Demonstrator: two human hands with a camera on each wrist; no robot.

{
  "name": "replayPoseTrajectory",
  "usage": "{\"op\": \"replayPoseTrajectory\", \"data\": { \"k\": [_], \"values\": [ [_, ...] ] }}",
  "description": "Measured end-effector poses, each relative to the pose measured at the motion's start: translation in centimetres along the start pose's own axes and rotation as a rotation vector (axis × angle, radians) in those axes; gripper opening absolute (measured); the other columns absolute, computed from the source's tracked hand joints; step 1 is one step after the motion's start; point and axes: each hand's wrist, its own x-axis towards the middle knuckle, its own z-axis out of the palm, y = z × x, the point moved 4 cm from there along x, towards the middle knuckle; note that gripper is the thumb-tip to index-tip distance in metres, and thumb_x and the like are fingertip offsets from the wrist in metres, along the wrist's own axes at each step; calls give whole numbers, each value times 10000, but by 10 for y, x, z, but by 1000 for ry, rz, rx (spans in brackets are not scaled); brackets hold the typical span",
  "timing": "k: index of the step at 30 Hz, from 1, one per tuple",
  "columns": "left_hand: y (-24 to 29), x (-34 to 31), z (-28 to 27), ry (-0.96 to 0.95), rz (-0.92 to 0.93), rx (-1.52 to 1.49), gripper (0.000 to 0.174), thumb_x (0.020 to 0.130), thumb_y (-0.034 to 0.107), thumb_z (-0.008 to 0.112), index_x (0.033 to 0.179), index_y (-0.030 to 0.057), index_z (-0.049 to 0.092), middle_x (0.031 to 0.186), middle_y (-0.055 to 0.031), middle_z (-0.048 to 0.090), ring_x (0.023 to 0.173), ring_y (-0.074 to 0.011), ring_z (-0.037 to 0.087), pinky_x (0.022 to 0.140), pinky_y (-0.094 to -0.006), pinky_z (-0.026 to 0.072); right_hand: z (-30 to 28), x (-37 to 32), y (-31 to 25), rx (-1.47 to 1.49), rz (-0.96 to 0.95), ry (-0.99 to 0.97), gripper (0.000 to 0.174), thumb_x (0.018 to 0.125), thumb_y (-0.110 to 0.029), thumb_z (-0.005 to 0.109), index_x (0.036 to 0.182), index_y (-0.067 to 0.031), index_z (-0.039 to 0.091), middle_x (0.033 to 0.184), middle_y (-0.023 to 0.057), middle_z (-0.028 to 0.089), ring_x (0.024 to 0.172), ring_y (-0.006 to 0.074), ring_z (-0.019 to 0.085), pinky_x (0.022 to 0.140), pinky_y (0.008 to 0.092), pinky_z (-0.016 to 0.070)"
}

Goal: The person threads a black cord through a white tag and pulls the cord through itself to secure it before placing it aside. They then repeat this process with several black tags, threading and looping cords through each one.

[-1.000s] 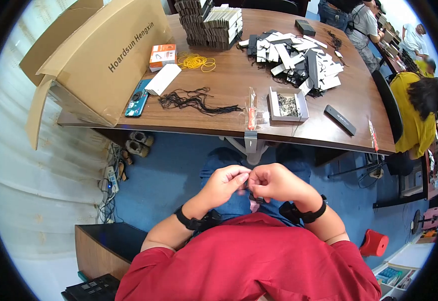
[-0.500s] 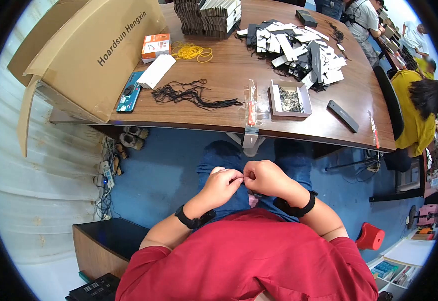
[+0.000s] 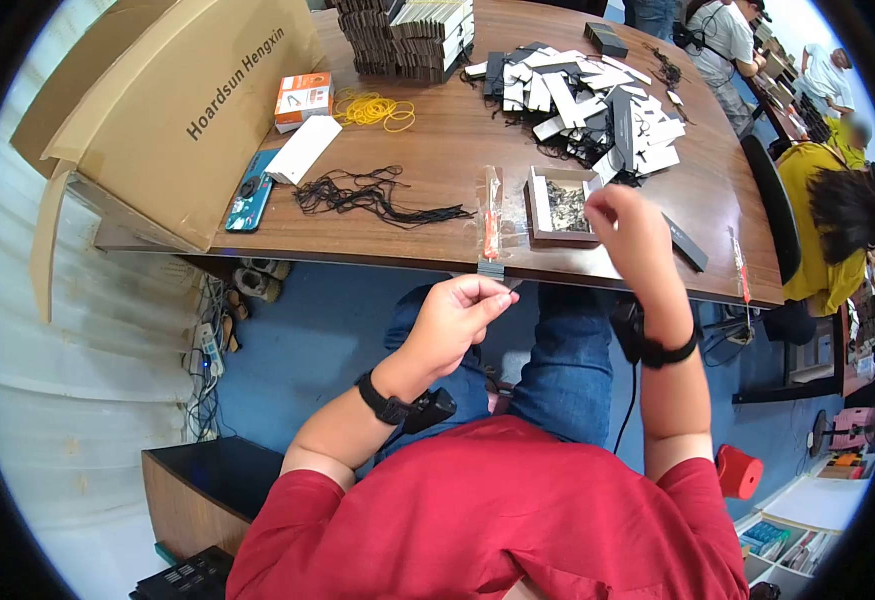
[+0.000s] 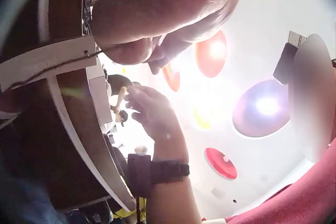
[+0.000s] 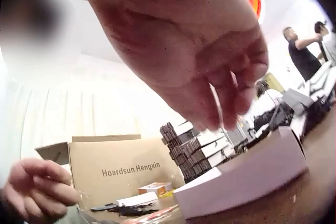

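Note:
Beyond the table's front edge, my left hand point(image 3: 457, 320) pinches a thin dark cord between thumb and forefinger. In the left wrist view the cord point(image 4: 44, 69) runs from that hand point(image 4: 168, 14) across a pale strip point(image 4: 21, 71). My right hand point(image 3: 632, 235) is raised at the right side of a small open box point(image 3: 564, 234) of tiny pieces point(image 3: 567, 208). Its fingers bend loosely above the box wall point(image 5: 247, 182) in the right wrist view, with nothing visible in them. A grey strip point(image 3: 491, 270) sticks out at the table edge beside a red-and-clear packet point(image 3: 491, 225).
Black cords point(image 3: 367, 200), a white box point(image 3: 304, 150), a phone point(image 3: 250, 205) and yellow bands point(image 3: 382, 108) lie left, by a large carton point(image 3: 187, 120). Behind are a heap of white and black pieces point(image 3: 567, 100) and stacks point(image 3: 407, 40). A dark bar point(image 3: 685, 245) lies right.
My hands were together over the lap; they have parted. The right hand has moved up and right to the small box, and the left has moved slightly up towards the table edge.

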Motion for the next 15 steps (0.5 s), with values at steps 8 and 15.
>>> {"op": "replayPoseTrajectory", "data": {
  "k": [8, 15],
  "values": [
    [-2, 9, 6, -34, -15, -111, 159, 925, 108, 588, 1025, -5, 638, 763, -8, 590, 537, -11, 409, 433, -152, 285, 58, 31, 29, -416, -98, -294, 93, 725, -143, 665, 799, -115, 714, 806, 123, 678, 836, 288, 647, 770, 426, 442],
    [-1, -1, 4, -23, 65, -90, 130, 901, 75, 617, 1005, 2, 649, 772, 3, 589, 553, -9, 415, 436, -145, 289, 62, 26, 38, -243, -84, -157, 80, 765, -140, 618, 734, -84, 666, 715, 143, 652, 705, 326, 644, 675, 438, 482]
  ]
}}
